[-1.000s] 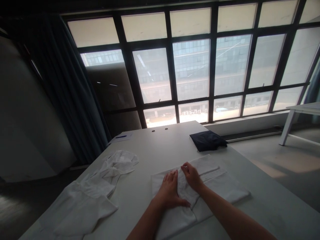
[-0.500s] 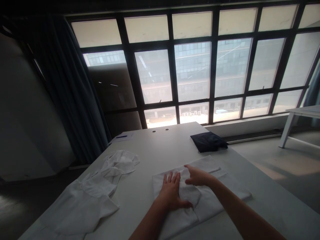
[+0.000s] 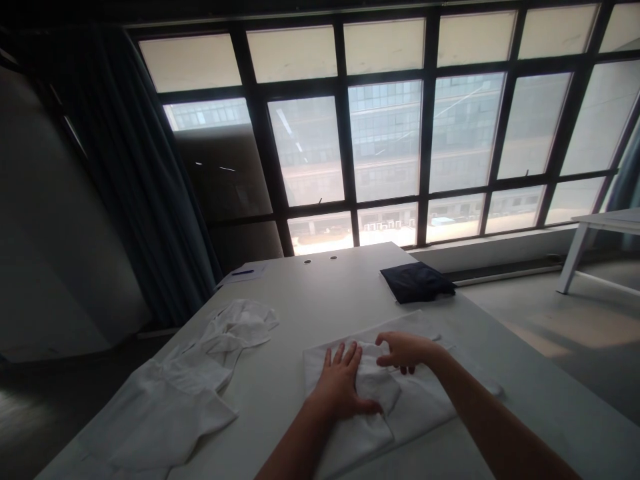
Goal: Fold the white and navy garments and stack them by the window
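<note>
A white garment [image 3: 420, 404], probably a shirt, lies partly folded on the white table [image 3: 310, 300] in front of me. My left hand [image 3: 344, 387] rests flat on its left part, fingers spread and thumb out to the right. Just to the right, my right hand [image 3: 409, 349] is over the upper middle of the cloth. Its index finger and thumb are apart with no cloth visible between them, while the other fingers curl down toward the fabric. Whether those fingertips touch the fabric I cannot tell.
Another white garment [image 3: 165, 407] lies crumpled along the table's left side. A dark folded cloth [image 3: 417, 283] sits near the right edge. At the far left corner is a pen [image 3: 243, 272] on paper. Windows stand behind, and a second table [image 3: 575, 257] is at the right.
My right hand has shifted slightly to the right over the garment, and its lower fingers now show below the palm. The left hand stays pressed on the cloth.
</note>
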Tool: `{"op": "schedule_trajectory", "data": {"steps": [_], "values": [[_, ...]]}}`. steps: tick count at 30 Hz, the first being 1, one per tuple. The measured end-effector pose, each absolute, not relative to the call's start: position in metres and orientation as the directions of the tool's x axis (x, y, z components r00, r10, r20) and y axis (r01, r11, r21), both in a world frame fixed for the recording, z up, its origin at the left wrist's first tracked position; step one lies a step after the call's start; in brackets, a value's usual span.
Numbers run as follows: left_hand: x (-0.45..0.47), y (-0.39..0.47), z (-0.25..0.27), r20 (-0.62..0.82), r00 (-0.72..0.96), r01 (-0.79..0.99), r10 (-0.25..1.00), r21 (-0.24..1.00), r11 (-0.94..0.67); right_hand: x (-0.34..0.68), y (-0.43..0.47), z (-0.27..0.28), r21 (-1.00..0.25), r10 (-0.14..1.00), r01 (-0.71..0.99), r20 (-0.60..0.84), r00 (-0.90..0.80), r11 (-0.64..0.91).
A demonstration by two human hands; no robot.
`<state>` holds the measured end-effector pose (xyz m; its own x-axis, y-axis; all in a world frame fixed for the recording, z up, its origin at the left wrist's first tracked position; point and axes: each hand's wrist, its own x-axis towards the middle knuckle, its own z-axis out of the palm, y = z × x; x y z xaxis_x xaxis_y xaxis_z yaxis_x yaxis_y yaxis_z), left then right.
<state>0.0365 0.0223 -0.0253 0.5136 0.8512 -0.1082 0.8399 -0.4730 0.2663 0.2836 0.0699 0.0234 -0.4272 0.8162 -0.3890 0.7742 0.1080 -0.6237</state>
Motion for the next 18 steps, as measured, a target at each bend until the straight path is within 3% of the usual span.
{"op": "schedule_trajectory", "data": {"steps": [4,8,12,18], "values": [[0.010,0.038,-0.017,-0.302,0.480,0.873,0.824,0.263,-0.412,0.316,0.082,0.030,-0.632,0.914,0.768,-0.242,-0.324,0.105],[-0.029,0.051,-0.002,-0.492,0.354,0.935,0.796,0.194,-0.296,0.355,0.093,0.035,-0.658,0.946,0.752,-0.226,-0.232,0.028],[-0.059,0.053,0.013,-0.531,0.280,0.960,0.800,0.162,-0.229,0.377,0.097,0.031,-0.573,0.941,0.817,-0.311,-0.136,-0.072],[-0.064,0.045,0.015,-0.461,0.228,0.964,0.858,0.232,-0.131,0.357,0.100,0.011,-0.519,0.938,0.851,-0.329,-0.109,-0.083]]}}
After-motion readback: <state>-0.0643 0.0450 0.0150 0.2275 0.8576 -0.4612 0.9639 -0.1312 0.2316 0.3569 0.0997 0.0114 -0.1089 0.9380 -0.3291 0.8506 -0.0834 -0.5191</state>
